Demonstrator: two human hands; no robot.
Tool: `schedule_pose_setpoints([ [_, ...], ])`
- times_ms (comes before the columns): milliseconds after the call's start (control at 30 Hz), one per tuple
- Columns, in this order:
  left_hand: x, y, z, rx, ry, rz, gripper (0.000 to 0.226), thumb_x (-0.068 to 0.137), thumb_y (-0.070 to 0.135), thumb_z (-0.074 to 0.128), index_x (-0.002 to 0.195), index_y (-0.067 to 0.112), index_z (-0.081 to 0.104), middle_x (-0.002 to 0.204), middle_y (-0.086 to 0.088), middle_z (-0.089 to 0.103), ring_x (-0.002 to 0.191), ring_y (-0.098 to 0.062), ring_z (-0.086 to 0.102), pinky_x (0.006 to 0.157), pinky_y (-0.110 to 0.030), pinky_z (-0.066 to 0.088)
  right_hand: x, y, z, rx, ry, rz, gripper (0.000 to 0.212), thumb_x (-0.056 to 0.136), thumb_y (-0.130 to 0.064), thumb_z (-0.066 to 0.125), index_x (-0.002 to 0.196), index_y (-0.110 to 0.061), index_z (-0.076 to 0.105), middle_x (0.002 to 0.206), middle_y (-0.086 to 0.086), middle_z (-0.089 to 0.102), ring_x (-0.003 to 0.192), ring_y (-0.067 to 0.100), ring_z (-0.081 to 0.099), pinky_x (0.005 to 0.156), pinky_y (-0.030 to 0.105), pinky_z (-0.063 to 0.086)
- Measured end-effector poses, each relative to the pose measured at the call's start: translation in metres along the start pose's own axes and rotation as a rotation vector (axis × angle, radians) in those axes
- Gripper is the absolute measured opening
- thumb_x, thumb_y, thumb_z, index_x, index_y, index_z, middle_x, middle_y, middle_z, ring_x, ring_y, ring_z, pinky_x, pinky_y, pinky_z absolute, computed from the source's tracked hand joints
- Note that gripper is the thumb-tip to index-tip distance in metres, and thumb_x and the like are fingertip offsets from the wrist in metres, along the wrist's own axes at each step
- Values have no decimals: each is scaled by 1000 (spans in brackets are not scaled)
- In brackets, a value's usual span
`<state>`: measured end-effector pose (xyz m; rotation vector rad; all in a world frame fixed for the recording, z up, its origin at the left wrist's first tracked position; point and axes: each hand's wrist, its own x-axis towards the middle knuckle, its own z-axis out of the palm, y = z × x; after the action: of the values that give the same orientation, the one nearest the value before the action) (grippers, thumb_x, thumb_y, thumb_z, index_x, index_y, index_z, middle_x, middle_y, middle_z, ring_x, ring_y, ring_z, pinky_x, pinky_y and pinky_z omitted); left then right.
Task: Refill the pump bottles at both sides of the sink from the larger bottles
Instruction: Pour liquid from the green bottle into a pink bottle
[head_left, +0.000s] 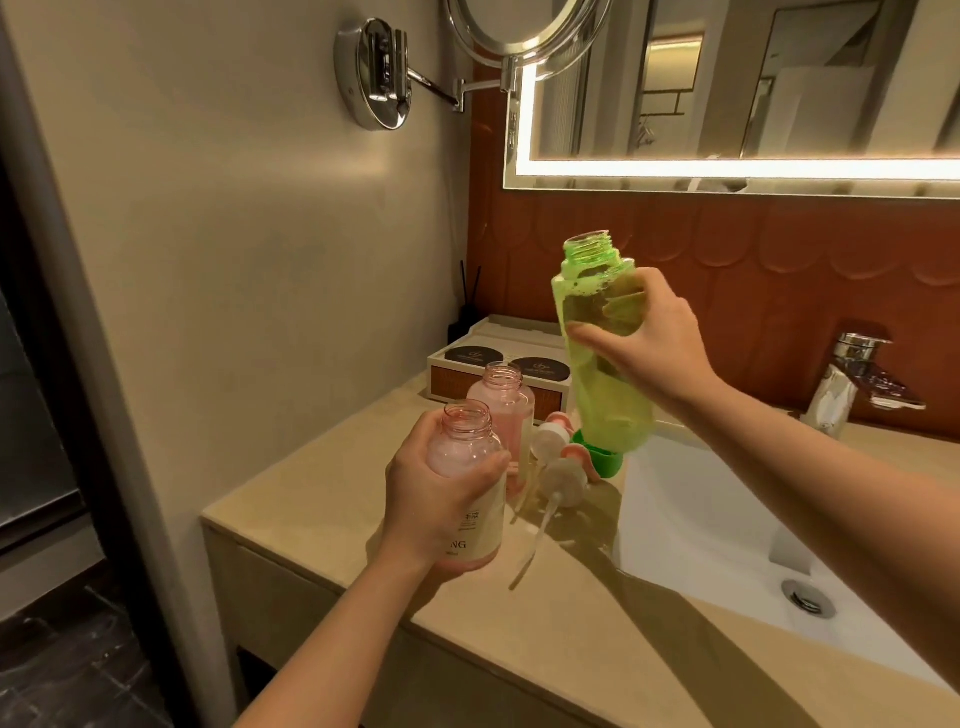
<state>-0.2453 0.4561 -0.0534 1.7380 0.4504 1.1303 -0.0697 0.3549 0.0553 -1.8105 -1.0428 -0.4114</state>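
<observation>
Counter (322, 519): R hand (649, 348), green btl (608, 400)

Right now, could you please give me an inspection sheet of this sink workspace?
Surface: beige countertop, white sink set in it.
Job's things: green refill bottle uncapped, neck up; held pink bottle and standing pink bottle both uncapped; pump heads and green cap lie on countertop.
Clutter: box, reed diffuser.
Hands: left hand grips held pink bottle; right hand grips green refill bottle.
Cables: nothing seen.
Surroundings: faucet, lit mirror, magnifying mirror on wall arm.
</observation>
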Motion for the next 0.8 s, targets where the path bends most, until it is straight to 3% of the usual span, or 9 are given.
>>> schedule_pose_setpoints([
  [200, 6, -7, -2, -19, -11, 5, 51, 52, 52, 72, 97, 33, 59, 93, 17, 67, 85, -6, 65, 77, -36, 55, 27, 13, 20, 118, 76, 161, 66, 67, -44, 79, 119, -18, 49, 118, -1, 60, 106, 17, 57, 93, 42, 49],
  [333, 7, -8, -2, -44, -11, 9, 50, 51, 50, 72, 96, 32, 60, 92, 16, 68, 84, -8, 65, 78, -38, 55, 40, 18, 39, 232, 63, 232, 63, 69, -35, 79, 121, -15, 48, 120, 1, 59, 108, 16, 56, 92, 35, 49],
  [533, 8, -9, -3, -59, -33, 14, 52, 51, 50, 72, 98, 31, 60, 93, 16, 68, 85, -6, 65, 77, -34, 53, 46, 27, 71, 287, -79, 261, 63, 71, -29, 80, 123, -14, 49, 118, 0, 59, 104, 13, 54, 82, 26, 44],
  [700, 8, -10, -3, -50, -23, 27, 53, 53, 50, 72, 100, 30, 59, 94, 15, 68, 87, -8, 65, 78, -35, 54, 51, 36, 94, 235, -246, 273, 70, 69, -32, 80, 127, -13, 47, 122, 3, 58, 109, 19, 56, 94, 38, 49],
  [800, 8, -11, -1, -50, -11, 27, 54, 52, 51, 72, 100, 29, 60, 94, 16, 67, 87, -9, 65, 78, -35, 55, 49, 42, 103, 259, -324, 282, 67, 71, -25, 79, 126, -11, 46, 122, 4, 58, 107, 17, 57, 93, 34, 50],
])
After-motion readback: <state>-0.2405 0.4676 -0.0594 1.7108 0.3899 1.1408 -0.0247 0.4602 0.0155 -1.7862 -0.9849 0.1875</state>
